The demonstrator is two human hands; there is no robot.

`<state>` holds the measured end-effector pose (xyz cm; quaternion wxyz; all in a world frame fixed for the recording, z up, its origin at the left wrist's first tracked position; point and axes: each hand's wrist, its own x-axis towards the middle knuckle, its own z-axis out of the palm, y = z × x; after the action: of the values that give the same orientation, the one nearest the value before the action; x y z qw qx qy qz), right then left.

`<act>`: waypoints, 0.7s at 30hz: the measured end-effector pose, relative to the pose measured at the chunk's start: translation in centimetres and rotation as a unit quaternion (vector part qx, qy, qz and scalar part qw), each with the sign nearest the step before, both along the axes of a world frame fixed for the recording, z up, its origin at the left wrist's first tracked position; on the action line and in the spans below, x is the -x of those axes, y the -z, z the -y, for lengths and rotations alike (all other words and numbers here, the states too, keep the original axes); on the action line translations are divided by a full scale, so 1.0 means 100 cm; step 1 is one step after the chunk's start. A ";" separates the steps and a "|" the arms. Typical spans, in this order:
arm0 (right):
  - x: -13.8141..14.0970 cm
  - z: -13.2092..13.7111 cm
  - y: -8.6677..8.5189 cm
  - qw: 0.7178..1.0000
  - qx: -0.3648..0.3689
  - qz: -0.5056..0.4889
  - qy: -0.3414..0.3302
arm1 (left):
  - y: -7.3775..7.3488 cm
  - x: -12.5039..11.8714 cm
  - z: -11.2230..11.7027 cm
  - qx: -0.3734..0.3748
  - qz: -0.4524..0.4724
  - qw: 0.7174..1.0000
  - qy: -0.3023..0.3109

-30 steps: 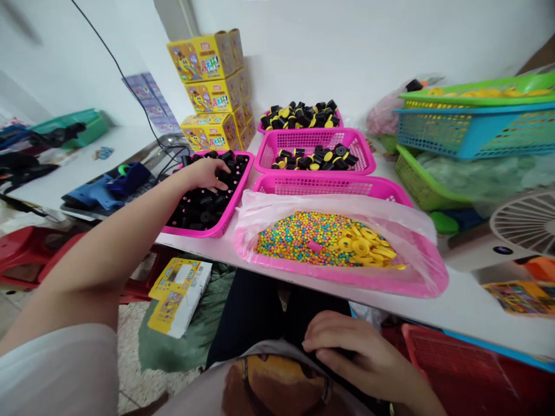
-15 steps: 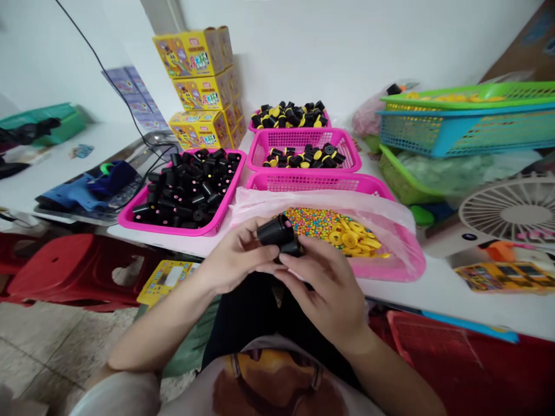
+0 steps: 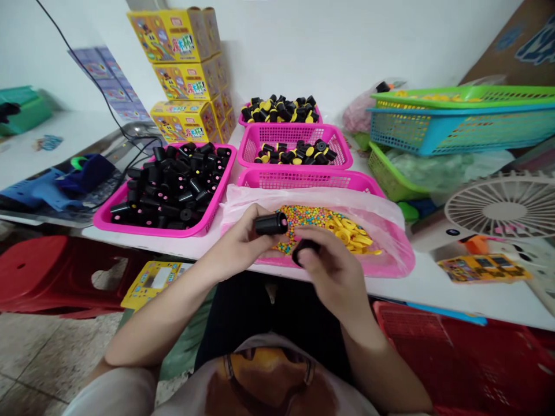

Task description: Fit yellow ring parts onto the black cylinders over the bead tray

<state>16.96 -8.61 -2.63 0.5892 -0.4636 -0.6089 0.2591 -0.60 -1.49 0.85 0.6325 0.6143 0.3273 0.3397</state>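
Step in hand looks like work on a single black tube, held up off the bench (image 3: pixel 437 294) over the bagged tray: L hand (image 3: pixel 236 242) is curled, fingers clamped round the tube (image 3: pixel 269 223), which lies on its side w/ a pink dot at its right end. R hand (image 3: pixel 332 263) has its fingers pinched together on a small black piece (image 3: pixel 306 251), mostly hidden by the fingertips, so exact shape can't be told. Hands are apart but near; tube and piece aren't touching. Next move seems to call for lining the piece up w/ the tube, tho how they fit can't be told from here. Right below the hands, a pink tray (image 3: pixel 381 268) lined w/ a clear bag holds colored beads (image 3: pixel 299 222) and yellow rings (image 3: pixel 347 234). To the left, a 2nd pink tray (image 3: pixel 147 226) is heaped w/ black tubes (image 3: pixel 173 190). Farther on, a pink basket (image 3: pixel 295 136) holds black-and-yellow pieces (image 3: pixel 295 153), w/ more in another basket behind it. Far left, yellow boxes (image 3: pixel 182 46) are stacked against the wall. On the right sit a blue basket (image 3: pixel 451 130) under a green tray (image 3: pixel 459 95), plus a white fan (image 3: pixel 505 205). Red stool (image 3: pixel 56 271) sits on the floor at left, red crate (image 3: pixel 451 358) near right.
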 end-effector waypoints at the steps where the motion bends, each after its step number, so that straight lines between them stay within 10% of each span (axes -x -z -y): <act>1: 0.000 -0.001 -0.001 0.997 0.039 -0.062 -0.019 | 0.002 -0.001 0.000 -0.055 -0.019 0.998 0.013; 8: 0.008 -0.006 -0.007 0.997 0.067 -0.032 -0.023 | 0.009 -0.009 0.007 -0.451 -0.221 0.863 -0.065; 15: 0.018 -0.007 -0.006 0.982 0.098 -0.147 -0.064 | -0.007 0.008 -0.002 -0.616 -0.414 0.670 -0.034; 21: 0.018 -0.008 -0.004 0.957 0.102 -0.250 -0.105 | 0.002 0.016 -0.007 -0.496 -0.218 0.839 0.053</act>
<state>15.14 -7.85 -2.21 0.6416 -0.3754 -0.4578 0.4877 -2.18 -0.76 0.65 0.1726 0.9203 0.2121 0.2798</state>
